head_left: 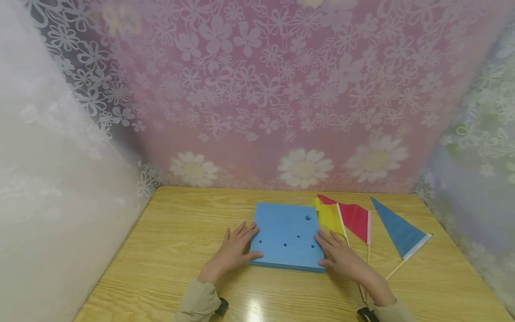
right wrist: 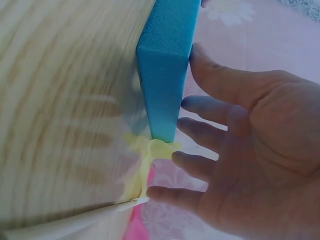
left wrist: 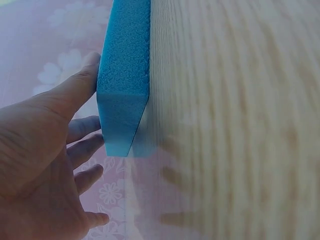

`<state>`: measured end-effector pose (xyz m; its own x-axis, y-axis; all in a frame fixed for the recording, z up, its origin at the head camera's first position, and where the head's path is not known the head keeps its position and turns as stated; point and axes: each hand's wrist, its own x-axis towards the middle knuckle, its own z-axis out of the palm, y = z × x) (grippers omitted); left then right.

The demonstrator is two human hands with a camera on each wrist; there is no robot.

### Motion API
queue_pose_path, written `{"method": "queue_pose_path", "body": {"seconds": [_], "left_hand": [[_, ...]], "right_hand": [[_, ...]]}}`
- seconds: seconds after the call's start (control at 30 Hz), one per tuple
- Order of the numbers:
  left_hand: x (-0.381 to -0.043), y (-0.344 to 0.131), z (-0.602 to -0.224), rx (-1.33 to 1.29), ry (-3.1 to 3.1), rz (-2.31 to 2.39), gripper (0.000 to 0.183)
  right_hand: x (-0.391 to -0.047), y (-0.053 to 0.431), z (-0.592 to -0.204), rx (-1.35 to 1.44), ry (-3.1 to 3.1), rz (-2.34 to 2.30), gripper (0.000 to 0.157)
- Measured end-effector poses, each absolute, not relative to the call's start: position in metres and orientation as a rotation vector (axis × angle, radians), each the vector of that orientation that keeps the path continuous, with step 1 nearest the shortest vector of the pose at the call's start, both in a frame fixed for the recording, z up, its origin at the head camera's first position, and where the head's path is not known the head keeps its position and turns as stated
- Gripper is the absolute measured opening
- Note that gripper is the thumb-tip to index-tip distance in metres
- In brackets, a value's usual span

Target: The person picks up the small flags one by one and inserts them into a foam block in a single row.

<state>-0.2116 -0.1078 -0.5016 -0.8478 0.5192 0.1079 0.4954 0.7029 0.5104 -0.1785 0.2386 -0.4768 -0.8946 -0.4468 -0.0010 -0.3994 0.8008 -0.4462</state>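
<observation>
A blue foam board [head_left: 281, 223] with several round holes in its top lies flat on the table. My left hand [head_left: 231, 250] rests its thumb and fingertips on the board's left edge. At the right edge, the thumb and fingertips of my right hand [head_left: 342, 257] touch the board. In both wrist views the fingers are spread and fairly straight, with thumbs on the upper edge of the foam. By the right hand lie a yellow flag [head_left: 331, 219], a red flag [head_left: 358, 219] and a blue flag [head_left: 400, 228] on thin sticks. The right little finger is near the yellow flag's stick.
The wood-grain table [head_left: 181, 232] ends at a pink flowered curtain [head_left: 257, 134] behind. A pale curtain [head_left: 60, 179] stands along the left side, and another flowered curtain [head_left: 479, 179] along the right. The flag sticks run under or beside the right forearm.
</observation>
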Motion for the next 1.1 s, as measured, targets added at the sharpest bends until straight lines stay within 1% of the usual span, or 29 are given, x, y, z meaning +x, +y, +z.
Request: {"method": "queue_pose_path", "body": {"seconds": [0.13,0.37,0.6,0.73,0.9,1.1], "left_hand": [[-0.211,-0.108,-0.501,0.852,2.849,0.840,0.077],[-0.212,-0.108,-0.501,0.836,2.854,0.831,0.077],[-0.212,-0.108,-0.500,0.844,2.846,0.857,0.076],[-0.210,-0.108,-0.498,0.843,2.845,0.854,0.075],[-0.209,-0.107,-0.497,0.840,2.848,0.858,0.074],[-0.209,-0.108,-0.498,0.850,2.846,0.854,0.075]], "right_hand": [[-0.181,0.246,-0.473,-0.631,2.922,-0.859,0.067],[-0.191,0.278,-0.467,-0.298,2.984,-1.257,0.049],[-0.196,0.308,-0.475,-0.094,2.657,-1.589,0.045],[-0.198,0.317,-0.478,-0.040,2.586,-1.536,0.041],[-0.202,0.320,-0.484,-0.035,2.529,-1.479,0.039],[-0.208,0.311,-0.487,-0.004,2.616,-1.304,0.042]]}}
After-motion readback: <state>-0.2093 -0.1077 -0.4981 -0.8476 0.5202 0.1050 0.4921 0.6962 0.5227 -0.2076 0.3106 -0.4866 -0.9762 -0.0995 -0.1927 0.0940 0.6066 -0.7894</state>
